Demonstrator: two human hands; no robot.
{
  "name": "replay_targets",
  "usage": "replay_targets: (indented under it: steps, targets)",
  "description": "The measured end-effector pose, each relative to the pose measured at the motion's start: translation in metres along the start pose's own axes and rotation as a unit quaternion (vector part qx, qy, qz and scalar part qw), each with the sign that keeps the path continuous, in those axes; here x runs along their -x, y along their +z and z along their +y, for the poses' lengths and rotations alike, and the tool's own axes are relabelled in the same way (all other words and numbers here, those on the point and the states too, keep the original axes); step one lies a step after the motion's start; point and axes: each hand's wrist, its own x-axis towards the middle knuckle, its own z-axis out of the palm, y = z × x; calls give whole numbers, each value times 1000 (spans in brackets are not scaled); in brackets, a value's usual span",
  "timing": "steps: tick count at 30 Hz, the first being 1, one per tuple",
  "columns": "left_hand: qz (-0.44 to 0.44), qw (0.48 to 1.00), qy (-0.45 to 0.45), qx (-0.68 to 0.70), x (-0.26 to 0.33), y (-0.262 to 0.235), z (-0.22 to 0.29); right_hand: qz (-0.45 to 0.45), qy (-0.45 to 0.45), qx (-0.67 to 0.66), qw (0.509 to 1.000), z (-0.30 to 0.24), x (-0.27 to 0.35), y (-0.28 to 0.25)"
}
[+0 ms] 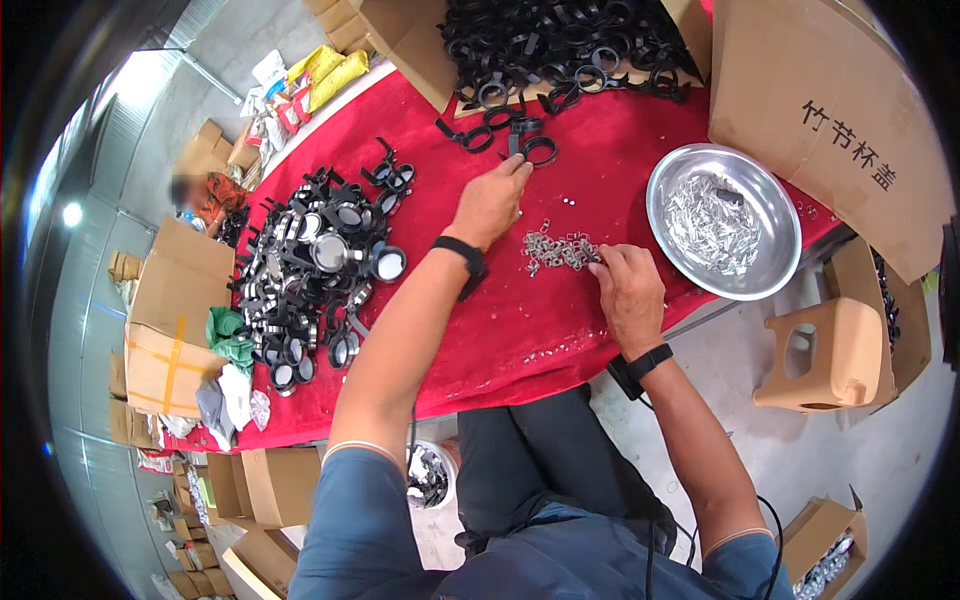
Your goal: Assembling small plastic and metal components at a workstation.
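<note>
My left hand (490,205) reaches to the far middle of the red cloth, its fingertips closed on a black plastic ring with a tab (540,151). More such black rings (478,138) lie just beyond it. My right hand (632,295) is at the right end of a small heap of metal clips (555,250). Its thumb and fingers are pinched together over something small and dark that I cannot make out. To the left of my forearm spreads a big pile of black ring lids (310,270), several with silvery or pale round discs.
A steel bowl (670,235) of small shiny metal pieces stands at the right. Behind, an open carton (410,45) holds many black rings. A beige plastic stool (830,355) is right of the table, a white bucket (447,470) below its front edge. Another person (210,200) is far left.
</note>
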Motion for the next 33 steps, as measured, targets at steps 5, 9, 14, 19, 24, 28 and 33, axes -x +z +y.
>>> replay_targets:
  steps: [5,9,14,19,24,28,33]
  targets:
    - [-89,988,-95,-88,-24,43,-13,0,2,39,999,-1,3,0]
    - [-82,983,-146,-75,-27,31,-13,-17,-17,64,998,7,4,0]
    - [-87,949,-297,55,-9,-17,1,-41,-28,70,996,13,6,7]
    - [-120,831,-472,269,56,-77,39,-19,-74,72,994,13,6,4]
    - [-55,786,-508,348,141,-99,92,-94,-124,155,976,13,4,8]
    - [-32,761,-529,375,168,-108,119,-115,-149,202,961,5,-4,7]
    - [-12,809,-508,295,181,-118,131,-108,-178,128,970,-7,-29,-1]
